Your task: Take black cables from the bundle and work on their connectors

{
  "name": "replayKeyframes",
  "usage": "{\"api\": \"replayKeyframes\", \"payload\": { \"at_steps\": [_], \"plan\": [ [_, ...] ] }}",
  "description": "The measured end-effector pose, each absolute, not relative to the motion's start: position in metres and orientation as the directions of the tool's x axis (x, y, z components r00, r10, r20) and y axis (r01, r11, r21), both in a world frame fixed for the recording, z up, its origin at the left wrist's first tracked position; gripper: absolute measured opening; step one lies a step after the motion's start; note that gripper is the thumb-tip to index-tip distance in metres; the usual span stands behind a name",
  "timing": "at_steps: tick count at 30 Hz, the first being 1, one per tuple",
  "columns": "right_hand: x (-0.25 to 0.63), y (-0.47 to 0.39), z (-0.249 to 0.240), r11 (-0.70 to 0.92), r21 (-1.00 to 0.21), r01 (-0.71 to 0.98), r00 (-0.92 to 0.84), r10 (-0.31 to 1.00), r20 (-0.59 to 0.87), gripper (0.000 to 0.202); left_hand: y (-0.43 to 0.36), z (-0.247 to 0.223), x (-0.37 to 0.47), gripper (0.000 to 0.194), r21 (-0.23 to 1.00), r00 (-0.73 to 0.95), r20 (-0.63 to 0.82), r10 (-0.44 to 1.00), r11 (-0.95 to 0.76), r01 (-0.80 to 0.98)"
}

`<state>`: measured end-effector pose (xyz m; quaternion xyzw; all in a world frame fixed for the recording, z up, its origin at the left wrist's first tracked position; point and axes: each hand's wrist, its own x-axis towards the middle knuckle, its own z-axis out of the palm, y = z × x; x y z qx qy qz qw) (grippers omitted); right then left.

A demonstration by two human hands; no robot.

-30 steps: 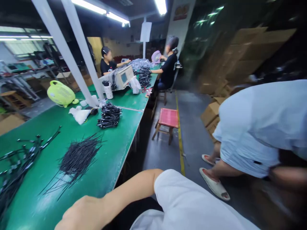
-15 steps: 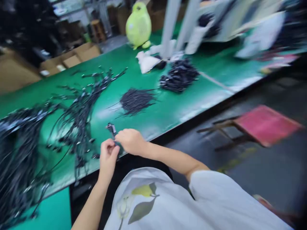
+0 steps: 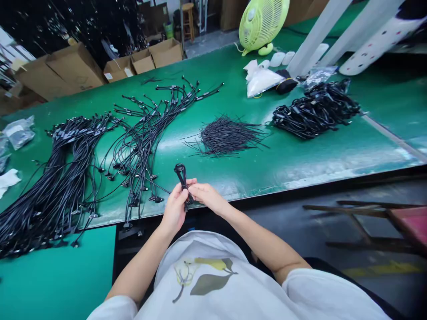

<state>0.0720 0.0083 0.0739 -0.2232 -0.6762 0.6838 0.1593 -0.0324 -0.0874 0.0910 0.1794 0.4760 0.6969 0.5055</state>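
Observation:
A black cable [image 3: 180, 172], folded into a small looped bundle, stands up between my hands near the table's front edge. My left hand [image 3: 174, 209] is closed around its lower part. The fingers of my right hand [image 3: 209, 196] pinch at the bundle's middle; whether they also grip a thin tie there is too small to tell. Just beyond lies a pile of thin black ties [image 3: 230, 135]. To the left, loose black cables [image 3: 143, 138] with grey-labelled ends spread over the table, and a thicker heap of cables [image 3: 63, 178] hangs toward the front edge.
Folded cable bundles [image 3: 313, 111] are heaped at the right of the green table [image 3: 200, 89]. Behind them are a white plastic bag [image 3: 263, 82], a green fan [image 3: 263, 22] and slanted white posts [image 3: 316, 40]. Cardboard boxes [image 3: 73, 69] line the far side; a red-seated stool [image 3: 410, 224] stands right.
My view has swung left and sharpened, so table items appear farther right. The cable's loop now stands above my fingers, and my right hand has come lower beside my left.

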Motion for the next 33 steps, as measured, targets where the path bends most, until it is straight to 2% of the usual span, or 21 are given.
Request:
{"api": "replayKeyframes", "payload": {
  "at_steps": [3,5,8,11,16,20,23,26,28,30,33],
  "plan": [
    [0.082,0.011,0.079,0.160,-0.977,0.139,-0.787,0.617,-0.011,0.034,-0.076,0.093,-0.040,0.006,0.699,-0.489,-0.337,0.805,-0.134,-0.702],
    [0.085,0.007,0.081,0.325,-0.930,0.171,-0.758,0.647,0.086,0.025,-0.071,0.094,-0.044,0.007,0.641,-0.523,-0.364,0.771,-0.200,-0.741],
    [0.081,-0.004,0.077,0.426,-0.897,0.122,-0.778,0.602,0.180,0.056,-0.066,0.096,-0.043,0.021,0.629,-0.509,-0.386,0.769,-0.184,-0.755],
    [0.072,-0.014,0.067,0.379,-0.922,0.079,-0.758,0.624,0.191,0.055,-0.063,0.096,-0.039,0.022,0.626,-0.498,-0.424,0.756,-0.153,-0.765],
    [0.066,-0.018,0.062,0.281,-0.960,0.007,-0.702,0.685,0.195,0.052,-0.062,0.100,-0.031,0.026,0.611,-0.528,-0.413,0.742,-0.205,-0.765],
    [0.071,-0.017,0.064,0.203,-0.976,-0.080,-0.667,0.717,0.204,0.046,-0.061,0.104,-0.030,0.030,0.542,-0.449,-0.491,0.747,-0.142,-0.829],
    [0.072,-0.016,0.065,0.139,-0.981,-0.135,-0.673,0.714,0.193,0.053,-0.060,0.105,-0.032,0.033,0.502,-0.401,-0.548,0.734,-0.095,-0.859],
    [0.071,-0.013,0.065,0.093,-0.982,-0.164,-0.689,0.702,0.181,0.061,-0.057,0.103,-0.035,0.038,0.533,-0.405,-0.557,0.725,-0.061,-0.844],
    [0.069,-0.012,0.066,0.086,-0.983,-0.163,-0.697,0.695,0.177,0.061,-0.056,0.104,-0.037,0.040,0.549,-0.382,-0.595,0.708,0.011,-0.835],
    [0.069,-0.012,0.067,0.108,-0.984,-0.144,-0.721,0.670,0.179,0.058,-0.055,0.105,-0.039,0.044,0.517,-0.332,-0.670,0.664,0.096,-0.851],
    [0.071,-0.013,0.069,0.191,-0.977,-0.096,-0.751,0.631,0.197,0.051,-0.055,0.108,-0.040,0.047,0.461,-0.310,-0.746,0.589,0.121,-0.879]
  ]
}}
